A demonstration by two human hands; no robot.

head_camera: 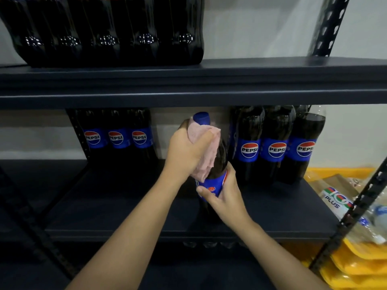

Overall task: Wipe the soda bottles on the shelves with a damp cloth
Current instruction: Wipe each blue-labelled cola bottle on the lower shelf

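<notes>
A dark Pepsi bottle [219, 158] with a blue cap stands near the front of the middle shelf [125, 206]. My left hand [186, 151] grips a pink cloth [206, 151] wrapped round the bottle's neck and shoulder. My right hand [224, 195] holds the bottle at its blue label. Three more Pepsi bottles [117, 139] stand at the back left and three others [276, 147] at the back right of the same shelf.
A shrink-wrapped pack of dark bottles [109, 30] sits on the upper shelf [272, 80]. Perforated black uprights [328, 26] frame the rack. To the right lie yellow trays [360, 260] and a wrapped 100 Plus pack [335, 199].
</notes>
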